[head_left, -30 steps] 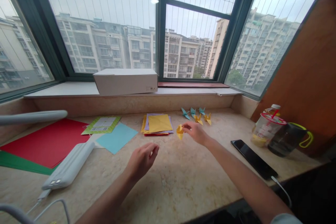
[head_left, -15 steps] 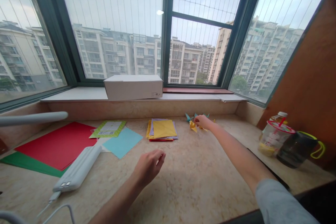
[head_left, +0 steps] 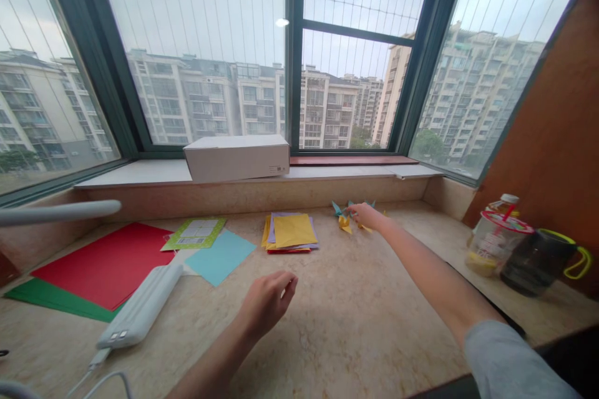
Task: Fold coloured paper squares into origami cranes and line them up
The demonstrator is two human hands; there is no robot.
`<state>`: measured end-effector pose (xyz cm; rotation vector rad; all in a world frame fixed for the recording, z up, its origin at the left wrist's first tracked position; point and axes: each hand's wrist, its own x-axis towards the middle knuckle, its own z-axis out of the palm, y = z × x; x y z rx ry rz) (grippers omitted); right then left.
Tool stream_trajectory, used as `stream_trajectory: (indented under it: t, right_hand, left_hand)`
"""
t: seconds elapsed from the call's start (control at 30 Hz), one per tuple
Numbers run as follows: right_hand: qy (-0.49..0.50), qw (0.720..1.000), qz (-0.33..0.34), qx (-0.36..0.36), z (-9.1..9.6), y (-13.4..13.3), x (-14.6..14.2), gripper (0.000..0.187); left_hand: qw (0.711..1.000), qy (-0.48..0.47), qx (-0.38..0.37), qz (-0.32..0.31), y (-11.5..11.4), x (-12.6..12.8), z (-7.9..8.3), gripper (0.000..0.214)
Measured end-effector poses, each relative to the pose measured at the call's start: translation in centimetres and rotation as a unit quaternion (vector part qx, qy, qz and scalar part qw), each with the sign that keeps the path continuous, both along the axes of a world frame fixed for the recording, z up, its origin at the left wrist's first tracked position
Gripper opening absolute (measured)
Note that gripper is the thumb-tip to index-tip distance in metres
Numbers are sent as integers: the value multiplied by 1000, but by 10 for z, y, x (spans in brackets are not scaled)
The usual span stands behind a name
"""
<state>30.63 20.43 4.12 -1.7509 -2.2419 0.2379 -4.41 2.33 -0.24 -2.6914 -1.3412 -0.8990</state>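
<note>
My right hand (head_left: 366, 215) reaches to the back of the counter, over a group of small folded paper cranes. A finger stretches out beside a blue paper crane (head_left: 336, 208); whether it touches is hard to see. Just below that finger stands a yellow paper crane (head_left: 345, 224), and another yellow one (head_left: 364, 228) is partly hidden under the hand. More blue tips show behind the hand. My left hand (head_left: 269, 299) rests above the counter, fingers curled in with nothing visible in them. It is nearest to a stack of coloured paper (head_left: 294, 230), yellow on top.
To the left lie red sheets (head_left: 103, 265), green sheets (head_left: 60, 300), a light blue square (head_left: 224, 257), a lime-green packet (head_left: 194, 234) and a white power bank (head_left: 140, 308) with a cable. A white box (head_left: 238, 159) sits on the sill. At right stand a lidded cup (head_left: 496, 243) and a dark mug (head_left: 536, 265).
My right hand has shifted slightly; its fingers are off the yellow crane and one now stretches toward the blue cranes. My left hand keeps its curl. The whole view has shifted a little.
</note>
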Motion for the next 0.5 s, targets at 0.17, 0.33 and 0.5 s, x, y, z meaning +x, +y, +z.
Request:
stream_trajectory:
  t: [0.17, 0.33, 0.5]
  right_hand:
    - [61, 990, 14, 129, -9, -44, 1, 28]
    - [96, 973, 121, 171, -50, -106, -47, 25]
    - [124, 954, 206, 181, -71, -139, -84, 24]
  left_hand:
    - [1000, 6, -9, 2, 1, -1, 0, 27]
    - [999, -8, -38, 7, 3, 0, -2, 29]
    - [996, -31, -67, 44, 12, -7, -6, 33]
